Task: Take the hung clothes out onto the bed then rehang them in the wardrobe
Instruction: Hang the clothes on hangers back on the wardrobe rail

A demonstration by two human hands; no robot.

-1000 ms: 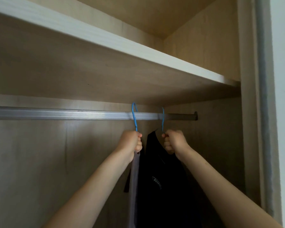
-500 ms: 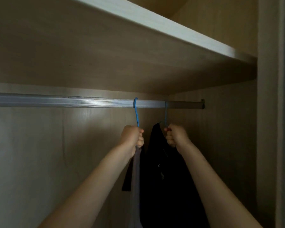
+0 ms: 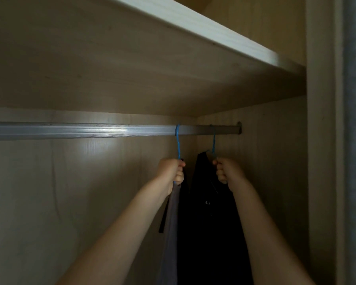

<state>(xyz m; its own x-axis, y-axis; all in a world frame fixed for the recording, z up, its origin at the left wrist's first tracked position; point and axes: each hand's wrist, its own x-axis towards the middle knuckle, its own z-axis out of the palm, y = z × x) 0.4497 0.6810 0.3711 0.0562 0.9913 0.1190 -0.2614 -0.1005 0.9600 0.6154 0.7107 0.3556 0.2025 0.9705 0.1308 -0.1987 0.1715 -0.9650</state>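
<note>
Hands [image 3: 199,171] — two — grip two blue hangers [image 3: 178,140] on one rail [image 3: 80,131].

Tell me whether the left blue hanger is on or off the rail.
On: the left blue hanger's hook loops over the rail, while the left hand grips it below.

This is the inside of a home wardrobe, dimly lit. A metal hanging rail [image 3: 90,131] runs just above both gripping hands, under a pale wooden shelf [image 3: 193,23]. Wood-grain panels close in behind and right of the grips, and dark clothes [image 3: 210,223] hang below them.
</note>
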